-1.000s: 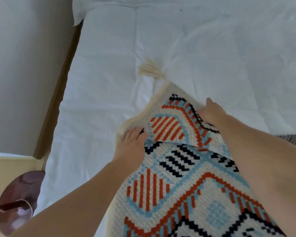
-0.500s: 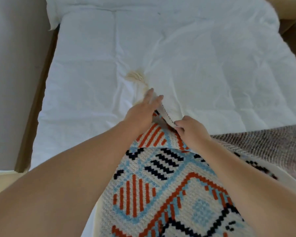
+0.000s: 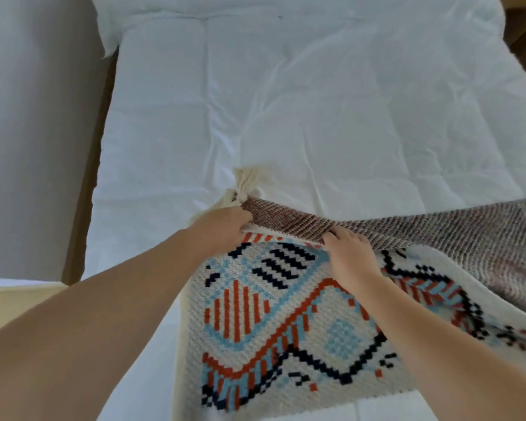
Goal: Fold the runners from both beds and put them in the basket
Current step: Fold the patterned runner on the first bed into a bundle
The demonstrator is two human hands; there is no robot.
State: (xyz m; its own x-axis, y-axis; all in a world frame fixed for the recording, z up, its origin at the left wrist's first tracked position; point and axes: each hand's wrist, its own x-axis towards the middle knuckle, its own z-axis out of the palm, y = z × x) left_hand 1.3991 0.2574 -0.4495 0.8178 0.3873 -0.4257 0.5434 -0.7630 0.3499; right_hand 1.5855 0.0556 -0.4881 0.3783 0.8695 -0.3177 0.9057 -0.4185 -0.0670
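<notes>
Runner (image 3: pixel 286 314) fills the 5 o'clock part of our view, lying on the white bed (image 3: pixel 316 101). It is a thick woven cloth with a cream ground and a stepped pattern in orange, light blue and black. Its near part lies flat with the patterned face up. Its far part is turned back over itself, so a band of dull brown, ribbed underside runs from just left of centre out towards 3 o'clock, where it hangs loose and rumpled. A cream tassel (image 3: pixel 246 180) sits at the folded corner, just off centre towards 11 o'clock, resting on the sheet.

Our left hand (image 3: pixel 222 227) is at the fold next to that corner, just off centre towards 8 o'clock. Its fingers are curled over the edge and it grips the cloth; the thumb is hidden from us. Our right hand (image 3: pixel 351 253) is further along the same fold, towards 4 o'clock, with its fingers bent down onto the brown edge and holding it against the patterned layer. The two hands are apart, with a short run of fold between them, and both bare forearms reach in from the bottom of the view.

Beyond the runner, the creased white bedding stretches up to 12 o'clock. A strip of brown bed frame (image 3: pixel 88 192) runs along the bed's side at 9 o'clock, with a grey wall (image 3: pixel 34 117) just outside it. A pale wooden surface (image 3: pixel 9 305) shows at 8 o'clock.
</notes>
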